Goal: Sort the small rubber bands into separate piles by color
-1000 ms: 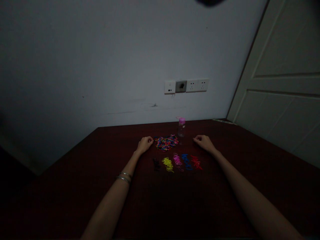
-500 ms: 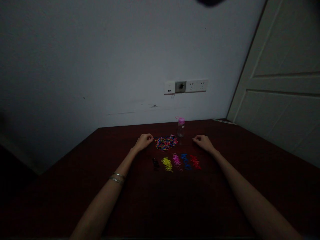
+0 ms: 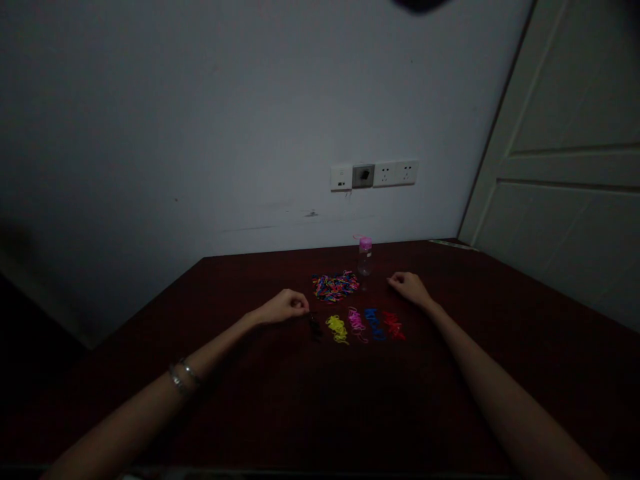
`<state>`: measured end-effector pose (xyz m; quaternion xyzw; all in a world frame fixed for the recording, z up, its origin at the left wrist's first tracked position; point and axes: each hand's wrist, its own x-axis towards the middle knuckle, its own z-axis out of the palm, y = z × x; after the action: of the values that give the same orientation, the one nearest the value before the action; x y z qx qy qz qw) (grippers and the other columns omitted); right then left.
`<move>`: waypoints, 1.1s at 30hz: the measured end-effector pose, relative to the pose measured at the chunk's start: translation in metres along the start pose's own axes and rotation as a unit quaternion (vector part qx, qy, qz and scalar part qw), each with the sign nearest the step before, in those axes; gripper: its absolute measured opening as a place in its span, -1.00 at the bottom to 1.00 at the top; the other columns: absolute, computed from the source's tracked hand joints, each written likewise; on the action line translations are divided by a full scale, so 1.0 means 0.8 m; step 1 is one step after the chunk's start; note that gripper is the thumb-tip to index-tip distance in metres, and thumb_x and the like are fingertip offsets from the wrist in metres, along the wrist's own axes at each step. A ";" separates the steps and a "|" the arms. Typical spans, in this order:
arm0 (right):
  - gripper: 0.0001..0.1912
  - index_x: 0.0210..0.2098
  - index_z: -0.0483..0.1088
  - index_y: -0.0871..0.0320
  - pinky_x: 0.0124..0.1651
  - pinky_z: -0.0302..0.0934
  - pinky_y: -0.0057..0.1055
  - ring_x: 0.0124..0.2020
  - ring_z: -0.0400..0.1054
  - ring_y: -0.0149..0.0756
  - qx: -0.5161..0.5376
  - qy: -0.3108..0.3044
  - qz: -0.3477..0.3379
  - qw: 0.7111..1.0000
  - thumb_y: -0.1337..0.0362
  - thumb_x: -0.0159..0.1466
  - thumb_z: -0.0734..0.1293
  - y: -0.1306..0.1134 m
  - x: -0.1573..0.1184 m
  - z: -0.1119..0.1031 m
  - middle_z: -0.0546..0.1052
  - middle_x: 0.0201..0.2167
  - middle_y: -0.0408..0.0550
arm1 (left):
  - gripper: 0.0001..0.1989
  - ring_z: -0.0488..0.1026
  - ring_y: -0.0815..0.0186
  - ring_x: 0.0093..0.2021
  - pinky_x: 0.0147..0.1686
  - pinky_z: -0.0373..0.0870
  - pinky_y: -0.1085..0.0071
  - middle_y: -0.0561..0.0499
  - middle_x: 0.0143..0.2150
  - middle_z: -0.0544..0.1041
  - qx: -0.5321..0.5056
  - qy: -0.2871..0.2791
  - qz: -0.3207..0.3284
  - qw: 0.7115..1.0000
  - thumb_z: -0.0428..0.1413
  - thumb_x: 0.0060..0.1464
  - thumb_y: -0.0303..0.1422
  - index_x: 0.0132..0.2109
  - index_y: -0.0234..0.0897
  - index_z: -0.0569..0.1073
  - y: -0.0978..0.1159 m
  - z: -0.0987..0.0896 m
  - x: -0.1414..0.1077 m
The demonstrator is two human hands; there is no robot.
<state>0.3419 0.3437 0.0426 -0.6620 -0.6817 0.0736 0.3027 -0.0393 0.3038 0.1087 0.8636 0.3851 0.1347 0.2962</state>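
Observation:
My left hand (image 3: pixel 286 307) is closed in a pinch at the far end of a small pile of black rubber bands (image 3: pixel 315 328); anything between its fingertips is too dark to make out. To the right of that pile lie separate piles of yellow rubber bands (image 3: pixel 337 329), pink rubber bands (image 3: pixel 355 321), blue rubber bands (image 3: pixel 375 325) and red rubber bands (image 3: pixel 394 325). Behind them is a mixed-colour heap of rubber bands (image 3: pixel 335 287). My right hand (image 3: pixel 409 287) rests on the table right of the heap, fingers curled together, touching no pile.
A clear bottle with a pink cap (image 3: pixel 365 257) stands upright behind the heap, on its right. The dark red table (image 3: pixel 240 280) meets a pale wall holding a row of sockets (image 3: pixel 374 175). A panelled door (image 3: pixel 560 200) rises at the right.
My left hand has come from the left edge of the mixed heap toward me, to the black pile. My right hand keeps its place. The view has shifted slightly.

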 end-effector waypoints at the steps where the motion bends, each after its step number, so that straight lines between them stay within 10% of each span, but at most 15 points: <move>1: -0.68 -0.44 0.45 0.21 -0.36 0.12 -0.49 -0.43 0.37 -0.30 -0.001 0.000 0.002 1.000 0.13 0.12 0.17 0.000 0.000 0.000 0.52 -0.45 0.01 | -0.77 0.13 0.49 -0.56 -0.56 0.03 0.57 0.10 -0.57 0.29 -0.007 -0.006 -0.005 1.000 0.02 -0.09 -0.31 -0.36 -0.39 0.46 0.001 0.003 -0.002; 11: -0.68 -0.43 0.45 0.21 -0.39 0.11 -0.49 -0.43 0.36 -0.30 -0.010 0.003 0.005 1.000 0.13 0.13 0.16 -0.004 -0.001 0.000 0.51 -0.46 0.00 | -0.73 0.08 0.50 -0.59 -0.60 -0.02 0.56 0.15 -0.62 0.19 -0.061 0.000 -0.023 0.998 0.08 -0.13 -0.24 -0.31 -0.36 0.46 -0.004 0.007 0.004; 23: -0.80 -0.38 0.43 0.13 -0.47 0.02 -0.56 -0.48 0.28 -0.42 -0.005 -0.068 -0.107 0.992 0.21 0.09 0.21 -0.103 -0.019 -0.006 0.47 -0.46 -0.12 | -0.68 0.11 0.48 -0.62 -0.62 -0.02 0.56 0.12 -0.65 0.25 -0.096 0.269 -0.084 0.954 0.09 -0.21 -0.17 -0.40 -0.39 0.46 -0.091 -0.005 0.047; 33: -0.76 -0.23 0.43 0.00 -0.44 0.04 -0.54 -0.40 0.34 -0.36 -0.069 -0.144 -0.189 0.969 0.20 0.14 0.20 -0.175 -0.045 0.013 0.49 -0.42 -0.16 | -0.72 0.10 0.50 -0.65 -0.63 -0.03 0.55 0.15 -0.69 0.22 -0.158 0.380 -0.110 0.905 0.12 -0.26 -0.23 -0.43 -0.39 0.46 -0.102 0.002 0.088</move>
<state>0.2142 0.2966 0.0930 -0.5227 -0.8343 0.0629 0.1634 -0.0394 0.3986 0.0575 0.6409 0.5352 0.4780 0.2728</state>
